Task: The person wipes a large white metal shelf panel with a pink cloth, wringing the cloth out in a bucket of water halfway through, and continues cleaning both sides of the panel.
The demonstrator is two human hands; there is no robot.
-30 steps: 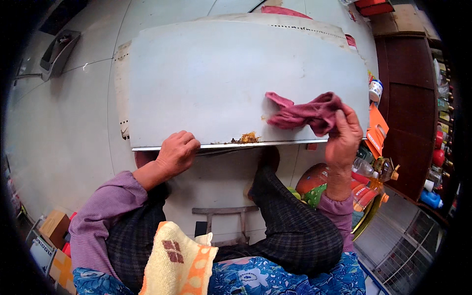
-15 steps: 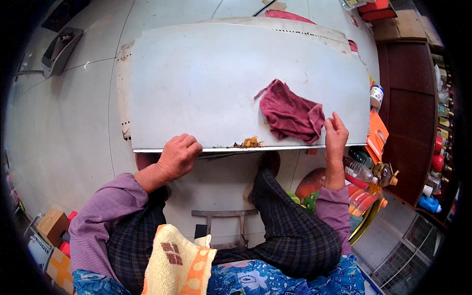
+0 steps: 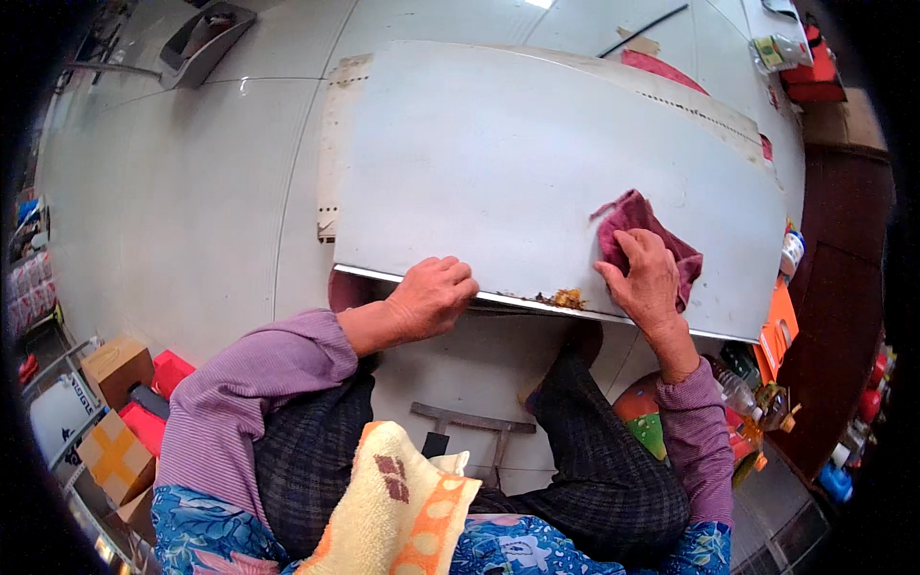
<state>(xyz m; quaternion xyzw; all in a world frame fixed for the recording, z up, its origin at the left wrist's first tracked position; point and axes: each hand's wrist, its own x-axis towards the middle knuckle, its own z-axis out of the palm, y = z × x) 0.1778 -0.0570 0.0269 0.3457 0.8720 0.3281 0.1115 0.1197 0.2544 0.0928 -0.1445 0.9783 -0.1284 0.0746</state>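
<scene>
A flat pale grey-white panel (image 3: 479, 172) lies in front of me, its near edge a bright metal strip. My left hand (image 3: 433, 299) is closed on that edge, left of centre, its fingers curled and partly hidden. On the right part of the panel is a crumpled dark-red cloth (image 3: 685, 259). My right hand (image 3: 650, 286) rests on it with bent fingers gathering the fabric, the thumb at the cloth's left side. Between my hands, yellow-brown crumbly residue (image 3: 567, 299) sits along the near edge.
A yellow towel (image 3: 355, 508) lies over my lap. Below the panel stands a metal frame (image 3: 470, 419). Bottles (image 3: 774, 407) and an orange sheet (image 3: 778, 321) crowd the right, beside a dark-red cabinet (image 3: 839, 259). Cardboard boxes (image 3: 115, 455) are at left; a dustpan (image 3: 206, 43) lies far left.
My right hand has moved from beside the cloth onto it, and the cloth is more bunched. My left hand stays at the panel's edge. The whole view has shifted and tilted.
</scene>
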